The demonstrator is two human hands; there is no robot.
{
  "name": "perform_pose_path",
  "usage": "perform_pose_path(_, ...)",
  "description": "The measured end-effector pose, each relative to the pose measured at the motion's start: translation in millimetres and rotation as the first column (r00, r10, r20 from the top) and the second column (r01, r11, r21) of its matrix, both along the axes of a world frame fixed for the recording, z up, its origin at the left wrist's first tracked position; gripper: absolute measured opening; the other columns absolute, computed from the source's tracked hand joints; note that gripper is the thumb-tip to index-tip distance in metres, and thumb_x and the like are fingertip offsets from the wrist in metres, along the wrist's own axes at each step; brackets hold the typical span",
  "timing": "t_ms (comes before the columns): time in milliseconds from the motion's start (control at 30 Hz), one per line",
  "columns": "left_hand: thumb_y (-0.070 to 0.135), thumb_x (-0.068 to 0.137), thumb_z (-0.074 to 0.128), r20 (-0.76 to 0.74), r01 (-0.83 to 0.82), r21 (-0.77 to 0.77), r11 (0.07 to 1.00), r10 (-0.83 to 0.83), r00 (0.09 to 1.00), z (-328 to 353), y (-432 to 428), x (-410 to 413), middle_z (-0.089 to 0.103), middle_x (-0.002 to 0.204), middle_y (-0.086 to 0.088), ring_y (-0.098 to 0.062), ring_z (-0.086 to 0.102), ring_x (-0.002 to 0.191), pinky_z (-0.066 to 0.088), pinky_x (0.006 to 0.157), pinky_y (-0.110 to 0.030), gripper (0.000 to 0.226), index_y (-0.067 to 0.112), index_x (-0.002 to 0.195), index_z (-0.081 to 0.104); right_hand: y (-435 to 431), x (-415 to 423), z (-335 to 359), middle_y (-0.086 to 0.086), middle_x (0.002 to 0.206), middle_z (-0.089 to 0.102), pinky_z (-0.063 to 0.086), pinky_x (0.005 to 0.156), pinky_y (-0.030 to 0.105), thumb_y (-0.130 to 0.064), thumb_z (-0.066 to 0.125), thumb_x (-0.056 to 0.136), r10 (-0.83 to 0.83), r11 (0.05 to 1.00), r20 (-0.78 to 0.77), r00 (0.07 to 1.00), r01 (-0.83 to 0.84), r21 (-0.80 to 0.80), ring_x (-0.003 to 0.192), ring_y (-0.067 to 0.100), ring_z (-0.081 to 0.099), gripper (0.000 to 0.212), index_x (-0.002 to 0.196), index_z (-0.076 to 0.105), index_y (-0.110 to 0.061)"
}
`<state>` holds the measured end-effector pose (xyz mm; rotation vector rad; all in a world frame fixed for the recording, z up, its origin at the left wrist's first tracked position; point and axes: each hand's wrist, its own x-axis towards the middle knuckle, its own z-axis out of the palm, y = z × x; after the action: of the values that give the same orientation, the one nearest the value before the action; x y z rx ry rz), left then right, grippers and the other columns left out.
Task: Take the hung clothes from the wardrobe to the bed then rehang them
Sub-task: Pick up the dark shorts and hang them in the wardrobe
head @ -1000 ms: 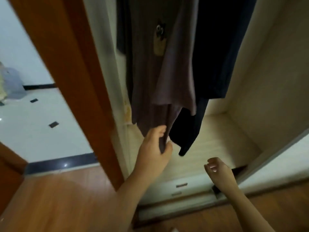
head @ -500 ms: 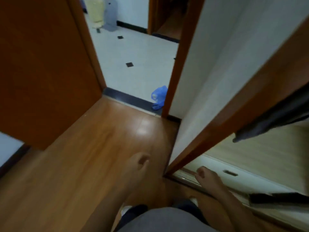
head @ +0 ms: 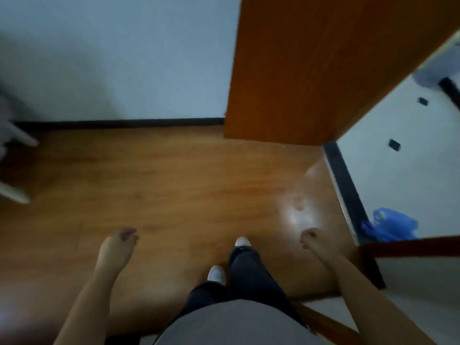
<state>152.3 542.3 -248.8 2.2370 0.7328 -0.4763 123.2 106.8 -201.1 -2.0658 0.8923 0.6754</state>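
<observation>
— Swinging loose now, are they? Tell me about the hands first.

— Both empty. The left hand (head: 117, 247) hangs over the floor with its fingers curled loosely inward, grasping nothing. The right hand (head: 314, 241) is much the same, fingers half-curled, nothing in them.

— A second ago the left one was pinching the hem of a grey shirt in the wardrobe.

— Yes, and that has gone. The view has turned right away from the wardrobe; no hung clothes, wardrobe or bed show now, so the garments are out of sight, presumably behind the person on the rail.

— So what does that mean for the job?

— My reading is that nothing is being carried to the bed at this moment. Either the person is walking off empty-handed or going to fetch something already laid down; I cannot tell which.

— What lies around them?

— Below the hands, dark trousers and pale shoes (head: 217, 273) on the glossy orange-brown wooden floor (head: 174, 185). Ahead, a pale blue-white wall (head: 124, 58); to the right, an orange-brown wooden door panel (head: 311, 70).

— Any containers?

— Only a crumpled blue plastic bag (head: 390, 225) on the white tiled floor (head: 410, 170) past the dark threshold. Its contents cannot be seen.
</observation>
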Motion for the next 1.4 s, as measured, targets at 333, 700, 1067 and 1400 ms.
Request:
perform_pose_path(333, -0.001, 0.085, 0.055, -0.199, -0.633, -0.206, 0.747, 0.601, 0.774, -28, 38, -89, 0.064, 0.078, -0.014, -0.03, 0.06, 0.076, 0.047, 0.079, -0.04, 0.017, -0.005, 0.101, 0.059, 93, 164, -40, 0.006, 0.08, 0.06, 0.046, 0.081, 0.04, -0.016, 0.049, 0.092, 0.437, 0.899, -0.103, 0.894, -0.438, 0.006, 0.088, 0.03, 0.059, 0.017, 0.096, 0.059, -0.003)
perform_pose_path(700, 0.004, 0.09, 0.046, -0.171, -0.943, -0.185, 0.276, 0.936, 0.308, -4, 55, -96, 0.063, 0.092, -0.015, -0.029, 0.06, 0.083, 0.045, 0.068, -0.035, 0.018, 0.0, 0.101, 0.059, 248, 301, -37, 0.019, 0.114, 0.058, 0.04, 0.094, 0.042, -0.015, 0.044, 0.096, 0.695, 0.716, -0.195, 0.692, -0.69, 0.106, 0.101, 0.03, 0.055, 0.029, 0.119, 0.05, 0.001)
perform_pose_path(1067, 0.006, 0.088, 0.048, -0.136, -0.981, -0.07, -0.181, 0.976, -0.17, 6, 73, -187, 0.065, 0.096, -0.014, -0.028, 0.061, 0.088, 0.046, 0.081, -0.038, 0.023, 0.003, 0.107, 0.059, 498, 268, -56, 0.021, 0.116, 0.059, 0.037, 0.093, 0.041, -0.014, 0.042, 0.096, 0.909, 0.399, -0.211, 0.359, -0.896, 0.193, 0.1, 0.03, 0.055, 0.036, 0.129, 0.043, 0.001)
perform_pose_path(1400, 0.0, 0.088, 0.046, -0.215, -0.794, -0.199, -0.575, 0.816, -0.537, -21, 195, -284, 0.064, 0.077, -0.009, -0.028, 0.061, 0.079, 0.049, 0.086, -0.042, 0.019, -0.001, 0.101, 0.06, 775, 133, -56, 0.021, 0.115, 0.063, 0.039, 0.058, 0.024, -0.011, 0.041, 0.096, 1.0, -0.006, 0.003, -0.006, -0.999, 0.051, 0.097, 0.032, 0.061, 0.028, 0.118, 0.052, 0.003)
